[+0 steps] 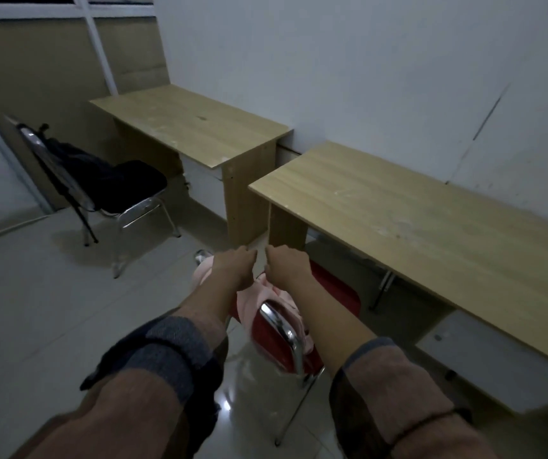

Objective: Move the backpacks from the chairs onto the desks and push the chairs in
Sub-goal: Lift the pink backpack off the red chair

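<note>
We are reaching both arms forward over a red chair (286,339) that is standing just in front of us, its chrome backrest rail nearest to us and its seat pointing toward the near desk (431,233). A pink backpack (252,303) is sitting on that chair, slumped against the backrest. Our left hand (233,265) and right hand (287,265) are hovering side by side over the top of the pink backpack, knuckles up and fingers curled downward; the fingertips are hidden behind the hands, so we cannot tell whether they are gripping the fabric or only touching it.

The near desk is standing against the white wall (365,77), its front edge running diagonally to the right and its left corner lying just beyond our hands. The red chair is sitting partly out from under that edge, with the seat front near the desk's side panel. A narrow gap is separating the near desk from the far desk (190,124), which is also lining the wall.

A black chair (133,187) is standing pulled well out from the far desk, turned at an angle, with a dark backpack (77,160) leaning on its backrest. Open tiled floor (51,293) is stretching between the two chairs and to our left, giving free room on that side
</note>
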